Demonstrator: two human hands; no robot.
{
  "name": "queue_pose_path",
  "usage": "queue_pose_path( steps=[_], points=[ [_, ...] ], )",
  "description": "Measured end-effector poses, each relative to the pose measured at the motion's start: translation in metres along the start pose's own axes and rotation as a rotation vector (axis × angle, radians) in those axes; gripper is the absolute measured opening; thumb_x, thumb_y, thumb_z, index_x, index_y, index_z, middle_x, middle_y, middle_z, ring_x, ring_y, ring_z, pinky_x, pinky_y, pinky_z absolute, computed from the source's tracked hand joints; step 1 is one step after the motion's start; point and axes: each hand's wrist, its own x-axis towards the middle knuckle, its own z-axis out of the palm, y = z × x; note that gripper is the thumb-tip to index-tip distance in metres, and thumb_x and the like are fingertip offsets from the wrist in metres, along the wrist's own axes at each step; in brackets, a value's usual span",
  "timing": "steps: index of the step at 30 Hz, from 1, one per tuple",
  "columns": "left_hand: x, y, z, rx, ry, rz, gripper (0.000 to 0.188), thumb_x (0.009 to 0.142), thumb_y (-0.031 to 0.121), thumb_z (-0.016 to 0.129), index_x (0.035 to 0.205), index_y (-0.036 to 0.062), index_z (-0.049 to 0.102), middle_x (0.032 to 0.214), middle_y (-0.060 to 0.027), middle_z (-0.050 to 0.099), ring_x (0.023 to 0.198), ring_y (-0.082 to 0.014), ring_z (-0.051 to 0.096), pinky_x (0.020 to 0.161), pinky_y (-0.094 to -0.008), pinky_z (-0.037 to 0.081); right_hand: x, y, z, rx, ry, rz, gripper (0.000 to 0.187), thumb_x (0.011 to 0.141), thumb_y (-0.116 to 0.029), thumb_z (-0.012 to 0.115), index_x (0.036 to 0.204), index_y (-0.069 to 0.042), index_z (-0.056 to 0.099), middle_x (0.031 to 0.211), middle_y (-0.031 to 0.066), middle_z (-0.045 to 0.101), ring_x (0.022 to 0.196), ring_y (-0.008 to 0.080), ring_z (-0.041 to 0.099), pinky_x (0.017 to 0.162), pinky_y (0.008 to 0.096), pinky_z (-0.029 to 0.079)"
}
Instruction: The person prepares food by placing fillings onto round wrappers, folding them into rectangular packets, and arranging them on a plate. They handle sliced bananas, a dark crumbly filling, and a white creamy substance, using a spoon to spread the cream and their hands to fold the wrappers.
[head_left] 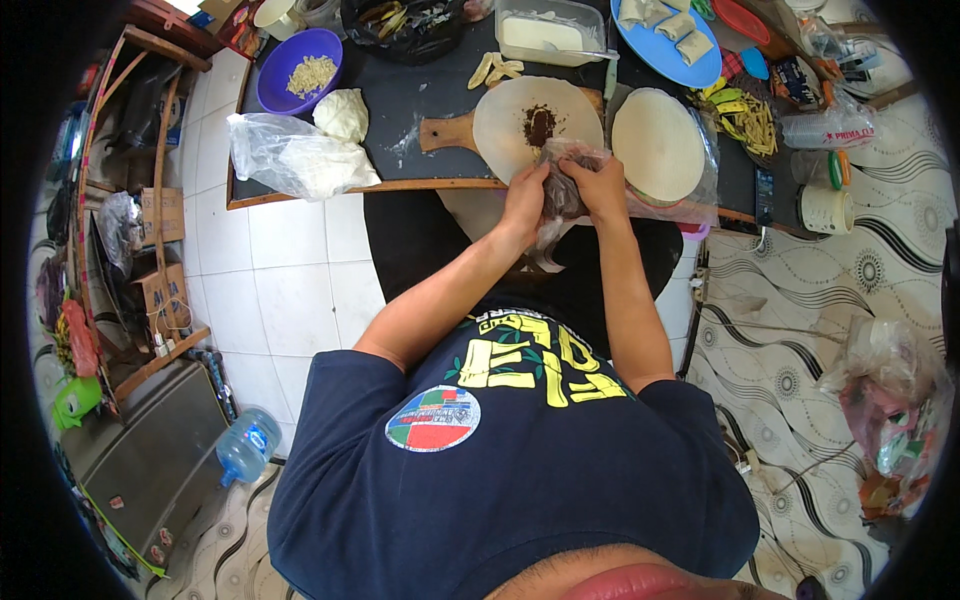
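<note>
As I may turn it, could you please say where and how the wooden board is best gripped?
Probably by the wooden board's handle, from the person's left: it juts out narrow and bare, while the pale round sheet covers most of the rest. The near side looks awkward, with the left hand and right hand holding a plastic bag there.

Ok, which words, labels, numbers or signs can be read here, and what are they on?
I won't copy wording, but print shows here:
Dark blue shirt: large yellow lettering.
Round print on the shirt: lettering too small to read.
Clear plastic packaging, right: red lettering.
Lower cardboard box, left: dark, blurred print.
Water bottle: blue label, too small to read.
</note>
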Motion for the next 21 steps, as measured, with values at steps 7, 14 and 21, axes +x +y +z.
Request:
queue_pose_path(
  steps=[7,14,21],
  points=[
    [0.007,-0.012,-0.011,0.054,0.04,-0.026,0.03,0.106,0.025,0.043,0.12,0.003,0.056,0.11,-0.0116,0.065,0.097,-0.0244,0.069,0.079,-0.0425,0.06,-0.003,0.002,0.001,-0.023,-0.008,-0.028,0.023,0.078,-0.004,0.079,0.098,0.006,0.073,0.092,0.0092,0.074,0.081,0.0157,0.066,0.076,0.031,0.053],
    [0.006,-0.008,-0.01,0.003,0.035,-0.023,0.023,0.103,0.022,0.046,0.115,0.0045,0.056,0.105,-0.0105,0.065,0.092,-0.024,0.069,0.075,-0.0428,0.061,-0.001,-0.001,0.001,-0.038,0.01,-0.022,0.026,0.078,-0.006,0.078,0.101,0.006,0.075,0.09,0.0093,0.074,0.082,0.0157,0.067,0.077,0.0309,0.053],
    [0.007,-0.009,-0.004,0.022,0.072,0.014,0.022,0.104,0.021,0.049,0.111,0.001,0.056,0.103,-0.0113,0.064,0.09,-0.0229,0.069,0.076,-0.0396,0.059,0.001,-0.002,-0.001,-0.063,-0.006,-0.041,0.031,0.078,-0.007,0.078,0.105,0.006,0.075,0.095,0.0114,0.075,0.085,0.0161,0.068,0.08,0.0313,0.053]
  ],
)
